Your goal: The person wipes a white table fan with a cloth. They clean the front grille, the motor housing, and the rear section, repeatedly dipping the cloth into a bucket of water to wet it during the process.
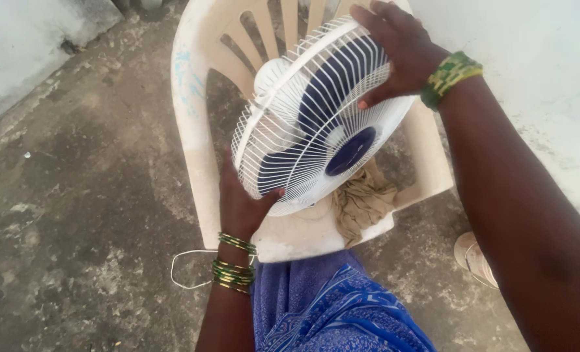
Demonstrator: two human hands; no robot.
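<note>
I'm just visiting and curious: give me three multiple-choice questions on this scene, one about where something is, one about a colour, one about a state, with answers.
1. Where does the fan sit?
A. on a plastic chair
B. on the bare ground
C. on a wall shelf

2. What colour are the fan blades behind the grille?
A. red
B. dark blue
C. yellow

3. How are the hands placed on the fan?
A. both off it
B. only one touches it
C. both grip the grille

Answers:
1 A, the fan rests on the seat of the cream chair, beside a crumpled cloth.
2 B, dark blue shows through the white wires.
3 C, the left hand holds the lower edge and the right hand the upper edge.
</note>
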